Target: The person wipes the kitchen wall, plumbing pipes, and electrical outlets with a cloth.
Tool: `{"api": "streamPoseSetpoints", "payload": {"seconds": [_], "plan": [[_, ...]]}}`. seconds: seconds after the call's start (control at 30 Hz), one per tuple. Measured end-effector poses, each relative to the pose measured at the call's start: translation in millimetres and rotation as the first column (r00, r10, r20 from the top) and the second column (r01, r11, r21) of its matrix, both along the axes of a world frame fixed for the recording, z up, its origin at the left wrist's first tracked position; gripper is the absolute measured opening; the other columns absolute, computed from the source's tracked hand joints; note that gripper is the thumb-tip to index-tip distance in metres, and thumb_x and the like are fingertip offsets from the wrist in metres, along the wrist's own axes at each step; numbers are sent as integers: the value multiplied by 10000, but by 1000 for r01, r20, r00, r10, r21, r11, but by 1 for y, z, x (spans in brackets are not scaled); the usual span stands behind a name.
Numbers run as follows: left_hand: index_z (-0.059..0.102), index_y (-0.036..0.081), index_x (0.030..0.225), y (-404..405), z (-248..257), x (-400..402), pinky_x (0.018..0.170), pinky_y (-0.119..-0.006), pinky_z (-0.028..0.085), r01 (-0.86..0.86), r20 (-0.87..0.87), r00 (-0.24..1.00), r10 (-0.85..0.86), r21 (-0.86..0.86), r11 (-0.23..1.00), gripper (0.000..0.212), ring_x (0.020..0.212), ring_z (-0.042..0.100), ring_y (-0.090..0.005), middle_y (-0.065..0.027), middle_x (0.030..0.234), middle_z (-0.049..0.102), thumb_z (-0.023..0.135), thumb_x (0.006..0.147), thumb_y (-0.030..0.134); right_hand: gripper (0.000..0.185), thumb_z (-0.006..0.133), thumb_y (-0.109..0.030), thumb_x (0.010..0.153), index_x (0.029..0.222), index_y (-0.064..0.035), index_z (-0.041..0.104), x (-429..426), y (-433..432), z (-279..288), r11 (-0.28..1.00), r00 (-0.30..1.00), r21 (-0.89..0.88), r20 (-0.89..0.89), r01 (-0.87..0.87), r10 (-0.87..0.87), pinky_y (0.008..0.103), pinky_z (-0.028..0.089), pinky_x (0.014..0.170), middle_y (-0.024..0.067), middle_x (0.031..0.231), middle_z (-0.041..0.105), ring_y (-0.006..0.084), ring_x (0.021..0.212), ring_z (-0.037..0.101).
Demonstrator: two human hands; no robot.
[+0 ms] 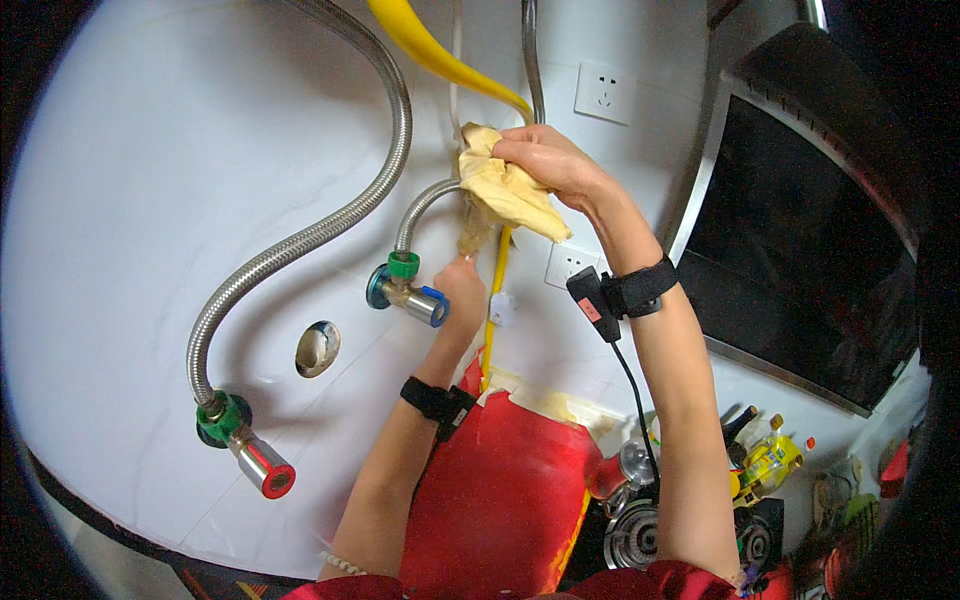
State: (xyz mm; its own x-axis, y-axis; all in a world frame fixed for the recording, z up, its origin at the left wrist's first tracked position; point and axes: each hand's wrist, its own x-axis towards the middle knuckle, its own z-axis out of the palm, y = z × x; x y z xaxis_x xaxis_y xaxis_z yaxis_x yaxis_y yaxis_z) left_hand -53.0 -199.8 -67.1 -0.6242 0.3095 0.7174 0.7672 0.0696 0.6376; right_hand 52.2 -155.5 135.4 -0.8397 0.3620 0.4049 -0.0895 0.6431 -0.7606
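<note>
My right hand (551,161) pinches a crumpled yellow cloth (514,195) against the upper part of the pipework on the tiled wall. Below it, my left hand (461,289) is closed around the lower end of a translucent, yellowish-brown piece (474,229); the cloth partly covers this piece, and what it is cannot be told. Just left of my left hand sits an angle valve with a blue-marked handle (427,306). A short braided hose (424,210) rises from it and passes behind the cloth.
Lower left, a red-marked angle valve (262,465) feeds a long braided hose (360,199). A yellow gas pipe (450,64) comes down from above. Wall sockets (602,92) and a dark range hood (795,255) are at right. Below are a red sheet (495,487), a gas burner (634,534) and bottles (769,461).
</note>
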Motion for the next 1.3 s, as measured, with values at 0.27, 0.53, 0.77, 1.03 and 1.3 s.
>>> {"api": "streamPoseSetpoints", "payload": {"seconds": [0.27,0.53,0.77,1.03,1.3], "plan": [[605,-36,795,7,-4,-1,610,-459,462,4,16,1000,-3,-33,999,292,655,618,-368,-204,699,622,464,904,195,224,542,-231,807,781,-29,634,1,3,5,996,992,44,100,76,-80,247,463,558,17,711,608,90,609,567],[603,-38,777,4,-4,-1,615,-481,448,4,-50,999,-5,-14,1000,303,667,600,-398,-221,689,607,455,902,194,240,531,-218,852,982,-27,597,-1,-14,21,610,832,-566,-350,-554,430,288,526,693,81,903,637,165,787,632],[591,-26,769,4,-5,-5,596,-497,432,-17,-53,998,15,-35,999,284,650,577,-416,-238,687,590,474,891,202,165,563,-170,810,834,-35,655,18,6,2,998,998,21,-8,-64,64,230,439,579,9,762,616,76,660,551],[566,-17,737,7,-8,-5,563,-493,413,76,83,993,-79,38,996,264,608,559,-415,-232,657,571,513,883,197,228,595,-186,761,874,1,657,69,78,-86,962,940,-234,-271,142,-205,233,452,605,20,764,625,86,660,564],[609,-59,828,-5,2,5,500,-320,502,161,147,974,-172,80,984,278,569,628,-207,-138,682,636,500,914,182,503,636,-243,721,1182,-54,561,-9,125,-161,849,806,55,-352,526,-476,386,486,835,223,1017,623,348,938,612]]}}
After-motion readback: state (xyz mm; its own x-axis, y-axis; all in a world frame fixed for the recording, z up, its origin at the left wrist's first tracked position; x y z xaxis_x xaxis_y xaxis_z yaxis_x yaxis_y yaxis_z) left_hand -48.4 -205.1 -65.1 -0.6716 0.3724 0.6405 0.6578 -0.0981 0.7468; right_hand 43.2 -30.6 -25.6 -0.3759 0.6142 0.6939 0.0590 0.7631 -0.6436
